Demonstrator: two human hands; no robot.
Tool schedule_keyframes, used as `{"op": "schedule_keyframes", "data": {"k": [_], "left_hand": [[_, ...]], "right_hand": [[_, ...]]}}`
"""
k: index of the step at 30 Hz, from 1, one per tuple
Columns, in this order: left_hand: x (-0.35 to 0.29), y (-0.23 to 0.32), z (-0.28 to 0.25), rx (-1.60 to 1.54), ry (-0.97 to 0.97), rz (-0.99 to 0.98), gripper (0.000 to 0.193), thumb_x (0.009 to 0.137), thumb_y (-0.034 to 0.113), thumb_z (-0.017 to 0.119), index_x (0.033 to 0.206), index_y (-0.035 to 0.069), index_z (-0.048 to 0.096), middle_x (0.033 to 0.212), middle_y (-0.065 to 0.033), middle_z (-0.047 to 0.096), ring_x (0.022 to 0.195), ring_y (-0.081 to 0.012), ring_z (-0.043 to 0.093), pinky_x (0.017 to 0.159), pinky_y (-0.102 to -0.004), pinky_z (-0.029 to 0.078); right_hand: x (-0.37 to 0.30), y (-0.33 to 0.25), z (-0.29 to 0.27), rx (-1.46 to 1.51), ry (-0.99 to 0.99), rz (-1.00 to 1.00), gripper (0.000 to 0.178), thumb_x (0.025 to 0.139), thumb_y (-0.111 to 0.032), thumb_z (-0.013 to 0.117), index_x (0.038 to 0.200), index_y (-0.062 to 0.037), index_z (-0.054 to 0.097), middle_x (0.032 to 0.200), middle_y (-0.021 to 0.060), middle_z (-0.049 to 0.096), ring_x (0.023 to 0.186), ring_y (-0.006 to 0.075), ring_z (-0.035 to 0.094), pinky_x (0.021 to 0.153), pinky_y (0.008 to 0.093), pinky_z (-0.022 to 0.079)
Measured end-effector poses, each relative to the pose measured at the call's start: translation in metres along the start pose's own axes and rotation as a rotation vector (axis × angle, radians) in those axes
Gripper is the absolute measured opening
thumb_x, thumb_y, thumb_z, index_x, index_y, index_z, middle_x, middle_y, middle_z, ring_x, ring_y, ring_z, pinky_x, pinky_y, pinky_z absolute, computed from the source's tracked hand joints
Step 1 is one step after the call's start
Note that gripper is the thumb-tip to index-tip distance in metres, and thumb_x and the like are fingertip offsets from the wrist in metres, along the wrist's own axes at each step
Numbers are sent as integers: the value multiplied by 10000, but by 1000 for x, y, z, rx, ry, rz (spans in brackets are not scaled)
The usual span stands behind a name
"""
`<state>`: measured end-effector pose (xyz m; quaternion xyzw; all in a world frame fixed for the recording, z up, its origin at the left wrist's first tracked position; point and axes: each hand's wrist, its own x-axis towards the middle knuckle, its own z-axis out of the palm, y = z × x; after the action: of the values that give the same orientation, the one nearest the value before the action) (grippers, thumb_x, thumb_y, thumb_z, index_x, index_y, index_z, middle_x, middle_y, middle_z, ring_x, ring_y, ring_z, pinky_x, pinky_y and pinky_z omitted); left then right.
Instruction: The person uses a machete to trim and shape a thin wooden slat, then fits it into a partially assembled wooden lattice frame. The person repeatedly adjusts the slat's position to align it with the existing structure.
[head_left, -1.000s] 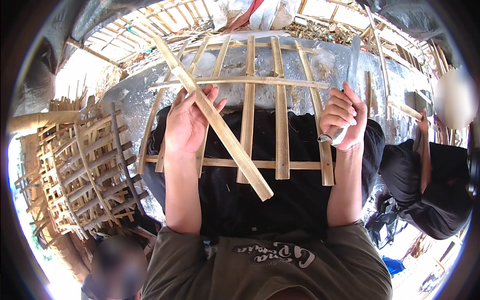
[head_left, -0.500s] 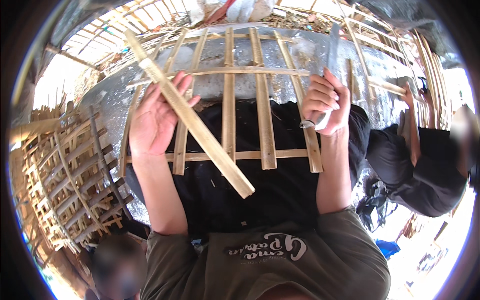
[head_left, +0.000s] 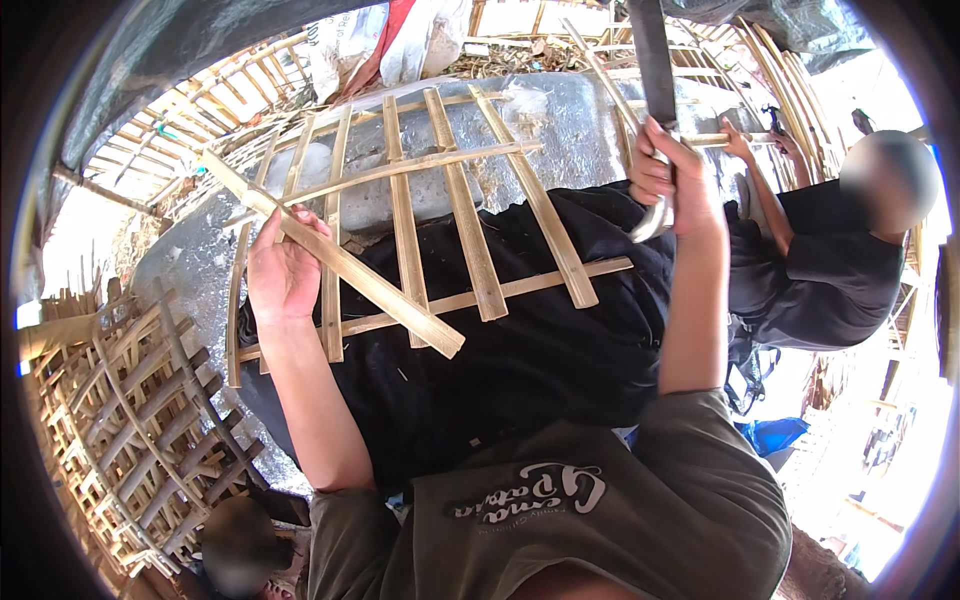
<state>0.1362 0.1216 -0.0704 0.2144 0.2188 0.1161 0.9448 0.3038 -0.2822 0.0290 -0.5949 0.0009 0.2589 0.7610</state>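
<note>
A loose bamboo slat (head_left: 375,285) slants over a bamboo lattice frame, and my left hand (head_left: 285,272) grips it near its upper end, thumb on one side and fingertips on the other. My right hand (head_left: 682,185), at the right, is closed round the handle of a machete (head_left: 655,70), its blade pointing up and away. The lattice (head_left: 400,220) of several upright slats tied over thin crosspieces leans across my lap, covered by black cloth (head_left: 520,370). Its right-hand side lies apart from my right hand.
A co-worker in black (head_left: 830,270) sits at the right, hands on a pole. Another person's head (head_left: 240,545) shows at lower left, beside a woven bamboo panel (head_left: 150,390). A grey sheet (head_left: 560,110) spreads beyond the lattice, with white sacks (head_left: 410,45) farther back.
My right hand has lifted the machete up and to the right, away from the lattice. My left hand has closed on the slat. The view has swung, so the lattice sits farther left.
</note>
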Motion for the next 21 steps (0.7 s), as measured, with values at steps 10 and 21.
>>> {"op": "schedule_keyframes", "data": {"k": [10,21], "left_hand": [[5,-4,-3,29,-43,13,203,1094,183,441,1115,-8,509,955,-105,597,899,-207,613,872,-412,530],[6,-2,-5,38,-18,7,186,1063,181,516,1084,-3,535,938,-97,598,904,-205,607,880,-405,528]], "right_hand": [[34,43,-158,-1468,316,-334,429,831,-346,785,965,51,693,879,295,698,902,455,700,782,502,546],[71,134,-276,-1356,6,-141,351,874,-162,709,1154,38,644,1024,296,696,956,405,698,817,457,523]]}}
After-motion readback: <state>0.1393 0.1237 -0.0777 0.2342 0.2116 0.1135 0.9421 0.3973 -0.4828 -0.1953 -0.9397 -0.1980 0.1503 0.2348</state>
